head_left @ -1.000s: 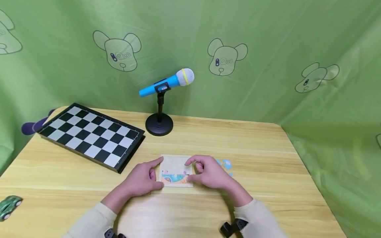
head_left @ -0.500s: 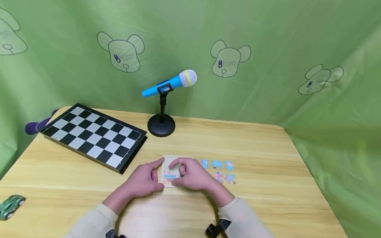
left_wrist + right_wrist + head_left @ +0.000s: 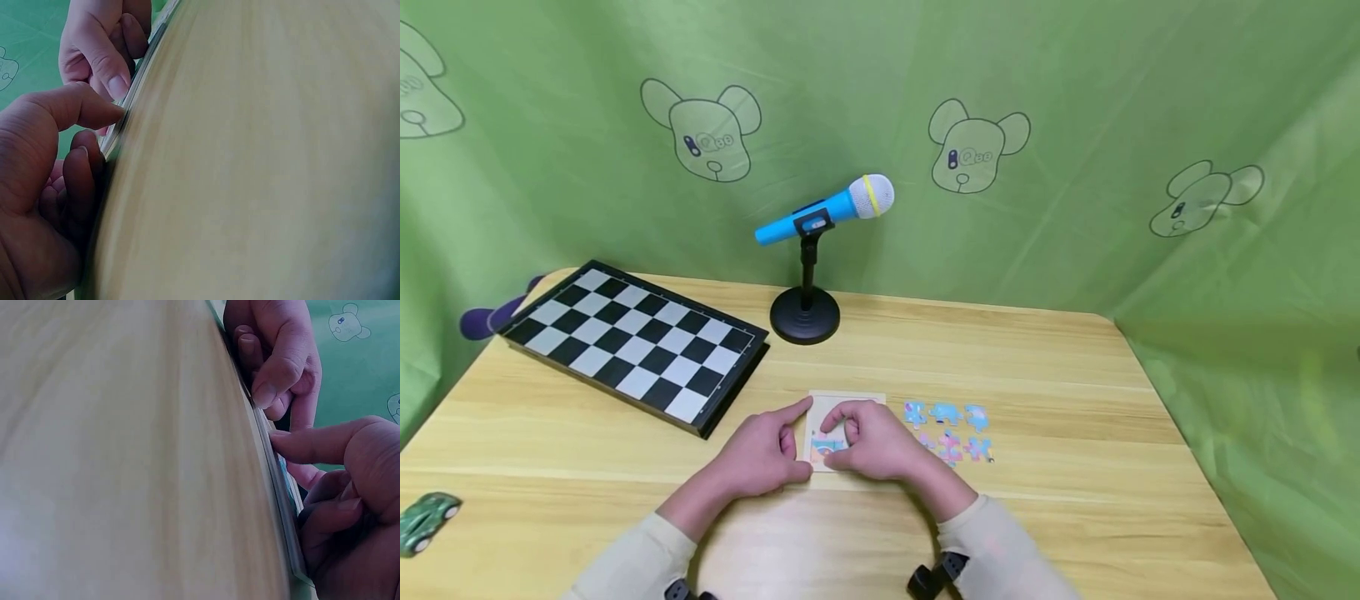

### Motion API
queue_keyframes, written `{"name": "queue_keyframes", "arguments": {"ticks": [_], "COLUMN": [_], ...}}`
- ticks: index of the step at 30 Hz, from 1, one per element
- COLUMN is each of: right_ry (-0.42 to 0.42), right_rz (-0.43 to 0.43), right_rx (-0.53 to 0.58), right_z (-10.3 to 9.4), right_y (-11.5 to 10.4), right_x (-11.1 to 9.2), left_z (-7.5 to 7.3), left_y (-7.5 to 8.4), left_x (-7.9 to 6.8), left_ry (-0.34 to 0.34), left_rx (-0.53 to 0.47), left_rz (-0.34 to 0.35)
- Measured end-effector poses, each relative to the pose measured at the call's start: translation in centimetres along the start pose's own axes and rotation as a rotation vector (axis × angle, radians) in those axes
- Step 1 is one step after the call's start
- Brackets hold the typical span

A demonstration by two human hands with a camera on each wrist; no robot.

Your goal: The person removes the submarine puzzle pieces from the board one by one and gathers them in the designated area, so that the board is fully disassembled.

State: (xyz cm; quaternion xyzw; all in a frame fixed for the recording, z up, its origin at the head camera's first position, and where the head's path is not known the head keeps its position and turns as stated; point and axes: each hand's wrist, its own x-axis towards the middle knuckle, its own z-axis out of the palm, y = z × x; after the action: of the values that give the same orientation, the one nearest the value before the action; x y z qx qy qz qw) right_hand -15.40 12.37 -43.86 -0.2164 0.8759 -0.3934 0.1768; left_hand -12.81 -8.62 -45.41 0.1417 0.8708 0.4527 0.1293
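Observation:
A small puzzle tray [image 3: 850, 395] lies flat on the table, its upper part bare and a strip of fitted puzzle pieces [image 3: 824, 447] showing along its near side. My left hand [image 3: 762, 454] holds the tray's left side, index finger at the far corner and thumb at the near one. Over the tray's right half rests my right hand [image 3: 880, 442], covering part of the strip. Its thumb [image 3: 312, 444] touches the near edge, and its index finger reaches onto the board, apart from the thumb. Loose blue and pink puzzle pieces [image 3: 946, 412] lie right of the tray.
A folding chessboard [image 3: 640, 337] sits at the back left. Behind the tray, a blue toy microphone [image 3: 820, 217] stands on a black round base [image 3: 805, 317]. A green toy car [image 3: 426, 521] is at the left edge, and a green curtain [image 3: 1000, 250] hangs behind the table.
My right hand has moved left across the tray, over the strip of fitted pieces. More loose pieces now show behind it. My left hand has stayed at the tray's left side.

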Motion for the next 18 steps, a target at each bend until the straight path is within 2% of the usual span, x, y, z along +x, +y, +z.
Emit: {"name": "queue_keyframes", "arguments": {"ticks": [5,11,18], "right_ry": [0.013,0.043,0.057], "right_rz": [0.01,-0.021,-0.034], "right_rx": [0.037,0.093,0.091], "right_z": [0.0,-0.01,-0.03], "right_y": [-0.19,-0.18,-0.05], "right_x": [-0.14,-0.24,-0.18], "left_z": [0.05,0.07,0.02], "left_y": [-0.04,-0.03,0.01], "left_x": [-0.01,0.05,0.11], "left_ry": [0.0,0.002,0.002], "left_rx": [0.006,0.0,-0.004], "left_rz": [0.001,0.003,0.004]}}
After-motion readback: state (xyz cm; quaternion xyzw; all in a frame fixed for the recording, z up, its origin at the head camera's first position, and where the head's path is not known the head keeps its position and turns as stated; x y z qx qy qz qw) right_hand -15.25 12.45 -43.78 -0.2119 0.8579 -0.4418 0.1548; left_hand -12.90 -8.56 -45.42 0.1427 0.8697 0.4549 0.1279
